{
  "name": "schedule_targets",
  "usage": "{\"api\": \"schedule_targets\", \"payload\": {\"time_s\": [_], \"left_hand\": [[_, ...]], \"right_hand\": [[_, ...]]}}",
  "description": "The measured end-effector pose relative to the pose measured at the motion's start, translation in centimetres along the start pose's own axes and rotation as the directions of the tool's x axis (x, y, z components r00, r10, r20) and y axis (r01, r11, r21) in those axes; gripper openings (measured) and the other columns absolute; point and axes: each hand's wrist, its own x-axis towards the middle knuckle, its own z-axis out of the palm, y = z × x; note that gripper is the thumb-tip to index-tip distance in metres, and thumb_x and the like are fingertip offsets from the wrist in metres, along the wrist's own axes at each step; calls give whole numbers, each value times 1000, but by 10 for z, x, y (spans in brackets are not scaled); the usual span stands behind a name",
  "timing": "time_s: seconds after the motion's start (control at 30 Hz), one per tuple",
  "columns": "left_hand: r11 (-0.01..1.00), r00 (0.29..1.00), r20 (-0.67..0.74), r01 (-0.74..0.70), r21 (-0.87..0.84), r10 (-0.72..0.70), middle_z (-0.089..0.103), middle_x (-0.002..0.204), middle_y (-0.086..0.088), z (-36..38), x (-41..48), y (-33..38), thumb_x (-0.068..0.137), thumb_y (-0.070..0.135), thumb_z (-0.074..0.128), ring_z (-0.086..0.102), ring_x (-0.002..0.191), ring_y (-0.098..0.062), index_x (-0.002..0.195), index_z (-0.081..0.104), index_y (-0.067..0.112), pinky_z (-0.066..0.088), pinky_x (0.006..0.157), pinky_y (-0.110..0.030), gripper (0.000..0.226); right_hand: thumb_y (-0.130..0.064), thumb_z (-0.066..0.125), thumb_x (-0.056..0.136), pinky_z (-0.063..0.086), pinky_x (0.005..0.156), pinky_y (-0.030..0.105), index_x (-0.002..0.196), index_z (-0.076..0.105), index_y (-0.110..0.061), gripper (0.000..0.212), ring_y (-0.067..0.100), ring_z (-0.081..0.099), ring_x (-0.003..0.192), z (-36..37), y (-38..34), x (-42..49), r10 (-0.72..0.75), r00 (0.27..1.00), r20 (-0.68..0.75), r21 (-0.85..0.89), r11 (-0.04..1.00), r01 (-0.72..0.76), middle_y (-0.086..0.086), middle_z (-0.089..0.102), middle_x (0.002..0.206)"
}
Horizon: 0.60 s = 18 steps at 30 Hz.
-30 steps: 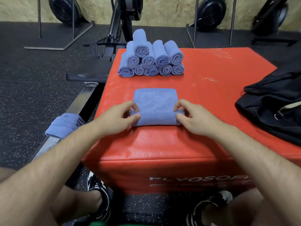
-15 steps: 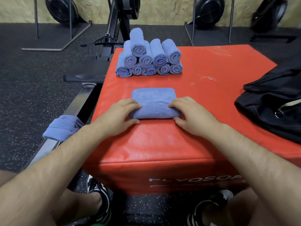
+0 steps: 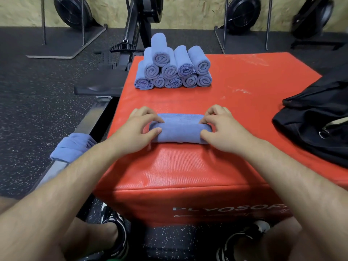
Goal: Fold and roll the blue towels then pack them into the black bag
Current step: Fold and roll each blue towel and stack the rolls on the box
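We work on a padded red vinyl box [image 3: 188, 166] on black speckled rubber flooring [image 3: 37, 110], with black rowing machines [image 3: 139, 25] along the far wall. Our left hand [image 3: 135, 134] and right hand [image 3: 224, 132] curl fingers and thumbs round the ends of a half-rolled blue towel [image 3: 180, 131] at near centre. A pyramid of rolled blue towels [image 3: 173, 68] sits far left, a black fabric bag [image 3: 310, 129] lies on the right, and loose blue towels [image 3: 72, 147] rest on a metal rail [image 3: 94, 117] to the left.

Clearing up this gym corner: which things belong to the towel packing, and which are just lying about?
Job: part-rolled blue cloth towel, gripped by left hand and right hand; pile of rolled blue towels; black fabric bag; loose blue towels at left; red padded box.
Lying about: black rowing machine; black round flywheels.
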Motion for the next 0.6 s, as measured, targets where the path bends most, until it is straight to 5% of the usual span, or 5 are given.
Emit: {"api": "schedule_targets", "payload": {"time_s": [0.17, 0.33, 0.43, 0.6], "left_hand": [[985, 991, -51, -118, 128, 125, 61, 110, 10, 4, 9, 2, 97, 30, 49, 56, 103, -20, 111, 66, 30, 47, 87, -49, 22], [963, 994, 98, -79, 258, 56, 58, 119, 5, 9, 9, -10, 87, 67, 52, 52, 114, -18, 132, 56, 26, 44, 89, -39, 62], [971, 989, 148, -52, 232, 18, 57, 126, 4, 9, 16, -12, 83, 64, 59, 51, 120, -21, 138, 52, 25, 40, 90, -39, 68], [988, 960, 276, 0, 157, -44, 54, 117, 12, -2, 16, -9, 78, 71, 41, 45, 115, -15, 132, 56, 29, 33, 97, -38, 70]], "right_hand": [[-11, 56, 82, 50, 81, 40, 98, 62, -23, 21, 22, 49, 102, 2, -6, 0, -196, 973, -124, -158, 972, 176, -4, 52, 110], [-36, 65, 81, 50, 87, 41, 114, 56, -24, 37, 21, 49, 111, 1, -1, 3, -158, 987, 34, -280, 946, 161, -7, 58, 117], [-30, 69, 77, 49, 90, 44, 114, 54, -25, 40, 22, 49, 110, 1, 0, 10, -123, 990, 72, -225, 965, 136, -5, 60, 114], [-35, 67, 73, 50, 77, 39, 107, 49, -28, 39, 23, 59, 88, -14, -7, 14, -8, 986, 169, -54, 998, 17, -5, 65, 97]]}}
